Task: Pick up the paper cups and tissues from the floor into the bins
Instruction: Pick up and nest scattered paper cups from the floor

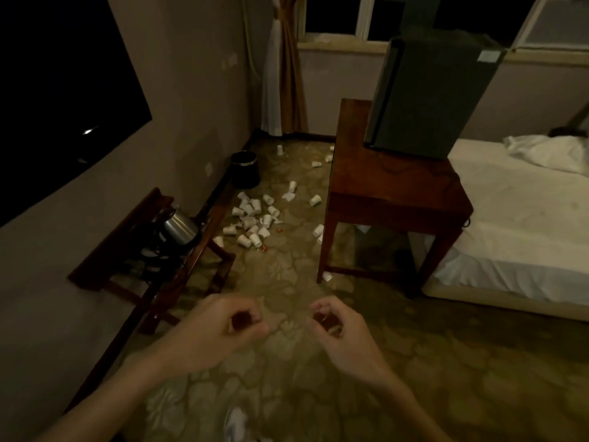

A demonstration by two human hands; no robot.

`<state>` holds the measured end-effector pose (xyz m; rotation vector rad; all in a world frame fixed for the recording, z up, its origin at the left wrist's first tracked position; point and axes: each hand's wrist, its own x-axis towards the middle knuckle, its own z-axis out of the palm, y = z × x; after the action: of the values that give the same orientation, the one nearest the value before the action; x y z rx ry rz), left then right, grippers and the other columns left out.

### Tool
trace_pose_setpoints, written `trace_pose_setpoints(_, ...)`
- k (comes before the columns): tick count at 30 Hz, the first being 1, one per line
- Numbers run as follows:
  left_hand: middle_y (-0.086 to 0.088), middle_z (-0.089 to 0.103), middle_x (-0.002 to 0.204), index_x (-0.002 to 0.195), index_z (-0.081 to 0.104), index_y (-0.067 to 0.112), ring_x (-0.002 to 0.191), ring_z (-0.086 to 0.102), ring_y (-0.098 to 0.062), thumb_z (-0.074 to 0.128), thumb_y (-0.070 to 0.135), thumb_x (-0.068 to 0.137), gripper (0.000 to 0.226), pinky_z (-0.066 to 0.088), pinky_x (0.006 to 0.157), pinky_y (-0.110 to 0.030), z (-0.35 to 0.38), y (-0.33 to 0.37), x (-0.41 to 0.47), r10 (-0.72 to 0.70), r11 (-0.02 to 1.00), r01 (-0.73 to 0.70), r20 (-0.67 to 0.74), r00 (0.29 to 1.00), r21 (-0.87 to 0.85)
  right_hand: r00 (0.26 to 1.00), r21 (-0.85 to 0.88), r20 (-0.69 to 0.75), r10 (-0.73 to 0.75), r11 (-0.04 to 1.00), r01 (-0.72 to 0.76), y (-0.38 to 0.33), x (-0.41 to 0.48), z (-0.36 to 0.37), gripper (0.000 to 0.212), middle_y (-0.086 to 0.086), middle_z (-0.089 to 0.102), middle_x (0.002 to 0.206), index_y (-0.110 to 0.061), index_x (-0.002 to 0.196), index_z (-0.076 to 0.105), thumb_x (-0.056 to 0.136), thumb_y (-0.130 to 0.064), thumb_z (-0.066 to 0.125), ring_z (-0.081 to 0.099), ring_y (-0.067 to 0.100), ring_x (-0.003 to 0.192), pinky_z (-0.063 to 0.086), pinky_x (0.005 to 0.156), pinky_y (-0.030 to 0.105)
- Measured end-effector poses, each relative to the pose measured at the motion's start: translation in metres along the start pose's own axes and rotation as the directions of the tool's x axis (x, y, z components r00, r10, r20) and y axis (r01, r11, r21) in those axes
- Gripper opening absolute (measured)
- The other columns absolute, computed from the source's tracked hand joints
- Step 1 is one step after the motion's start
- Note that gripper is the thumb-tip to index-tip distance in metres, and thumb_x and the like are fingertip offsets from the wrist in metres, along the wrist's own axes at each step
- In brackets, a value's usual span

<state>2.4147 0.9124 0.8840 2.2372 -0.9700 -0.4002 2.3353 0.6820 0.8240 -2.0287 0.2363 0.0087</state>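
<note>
Several white paper cups (251, 218) lie scattered on the patterned carpet ahead, most in a heap beside the left wall. A crumpled white tissue (288, 196) lies among them. A black round bin (244, 170) stands upright against the wall just beyond the heap. More cups (318, 231) lie near the wooden table's legs. My left hand (223, 327) and my right hand (338, 327) hang in front of me over bare carpet, well short of the cups. The fingers of both are loosely curled and hold nothing.
A wooden table (395, 193) with a dark mini fridge (427, 97) stands at centre right. A bed (522, 218) lies behind it. A low wooden rack with a steel kettle (180, 229) is against the left wall. Curtains hang in the far corner.
</note>
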Motion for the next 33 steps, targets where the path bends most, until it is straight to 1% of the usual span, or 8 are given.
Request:
trace_pose_setpoints(3,0.016,0.067,0.085,0.085,0.067,0.036,0.080,0.065,-0.006,0.051,0.063,0.085,0.032,0.051,0.065,-0.020,-0.005,-0.031,0.025,-0.094,0.992,0.085,-0.093,0.991,-0.093,0.999,0.015,-0.034,0.025,1.000,-0.025,0.010,0.039,-0.001,0.020,-0.017,0.062,0.099,-0.052,0.093,0.055,0.090,-0.035,0.066,0.062,-0.002,0.088,0.054,0.070,0.018)
trace_pose_setpoints(7,0.018,0.058,0.083,0.085,0.061,0.036,0.083,0.056,0.003,0.056,0.050,0.090,0.015,0.044,0.067,-0.017,-0.008,-0.078,0.095,-0.093,0.993,0.101,-0.145,0.985,0.054,0.999,-0.008,-0.042,0.001,1.000,-0.002,0.010,0.109,0.007,0.017,-0.014,0.063,0.093,-0.045,0.097,0.055,0.090,-0.034,0.066,0.061,-0.005,0.084,0.049,0.063,0.015)
trace_pose_setpoints(12,0.016,0.054,0.092,0.092,0.062,0.030,0.089,0.051,0.000,0.058,0.047,0.093,0.018,0.050,0.078,-0.028,-0.041,-0.157,0.181,-0.130,0.980,0.144,-0.101,0.986,0.141,0.997,-0.125,-0.065,0.048,0.991,-0.056,0.012,0.217,0.033,0.019,-0.015,0.062,0.094,-0.029,0.109,0.060,0.092,-0.027,0.067,0.062,0.000,0.083,0.052,0.071,0.017)
trace_pose_setpoints(15,0.013,0.057,0.095,0.096,0.064,0.027,0.090,0.054,-0.004,0.059,0.045,0.094,0.019,0.052,0.081,-0.032,-0.071,-0.204,0.220,-0.161,0.978,0.166,-0.051,0.986,0.126,0.991,-0.117,-0.068,0.111,0.986,-0.119,0.004,0.275,0.051,0.019,-0.018,0.060,0.093,-0.034,0.107,0.057,0.092,-0.028,0.067,0.061,-0.005,0.082,0.048,0.067,0.009)
trace_pose_setpoints(19,0.014,0.059,0.087,0.087,0.060,0.033,0.084,0.056,-0.006,0.060,0.042,0.094,0.011,0.054,0.080,-0.037,-0.107,-0.253,0.273,-0.235,0.971,0.235,-0.008,0.972,0.047,0.984,-0.060,-0.071,0.162,0.984,-0.166,-0.010,0.344,0.067,0.022,-0.020,0.058,0.092,-0.039,0.100,0.053,0.092,-0.023,0.067,0.056,-0.015,0.082,0.043,0.064,0.001)
trace_pose_setpoints(23,0.010,0.062,0.079,0.087,0.063,0.030,0.073,0.060,-0.006,0.061,0.041,0.093,0.012,0.057,0.072,-0.038,-0.129,-0.293,0.326,-0.278,0.960,0.278,-0.009,0.960,-0.016,0.979,-0.066,-0.045,0.200,0.977,-0.202,-0.011,0.406,0.072,0.016,-0.019,0.059,0.093,-0.031,0.107,0.059,0.094,-0.024,0.065,0.058,-0.004,0.082,0.044,0.064,0.007)
trace_pose_setpoints(26,0.010,0.064,0.081,0.090,0.064,0.029,0.072,0.061,-0.005,0.061,0.038,0.094,0.011,0.059,0.071,-0.035,-0.139,-0.321,0.362,-0.317,0.946,0.316,-0.014,0.948,-0.071,0.977,-0.062,-0.002,0.213,0.975,-0.212,-0.005,0.454,0.072,0.015,-0.019,0.060,0.096,-0.035,0.105,0.057,0.094,-0.026,0.064,0.059,-0.003,0.086,0.044,0.068,0.011)
trace_pose_setpoints(33,0.005,0.067,0.080,0.092,0.066,0.024,0.073,0.064,-0.010,0.063,0.037,0.094,0.014,0.058,0.072,-0.041,-0.150,-0.382,0.451,-0.469,0.877,0.460,-0.042,0.882,-0.138,0.964,-0.130,0.140,0.225,0.970,-0.207,0.026,0.594,0.071,0.016,-0.016,0.060,0.097,-0.033,0.110,0.058,0.096,-0.028,0.061,0.058,-0.003,0.085,0.042,0.064,0.009)
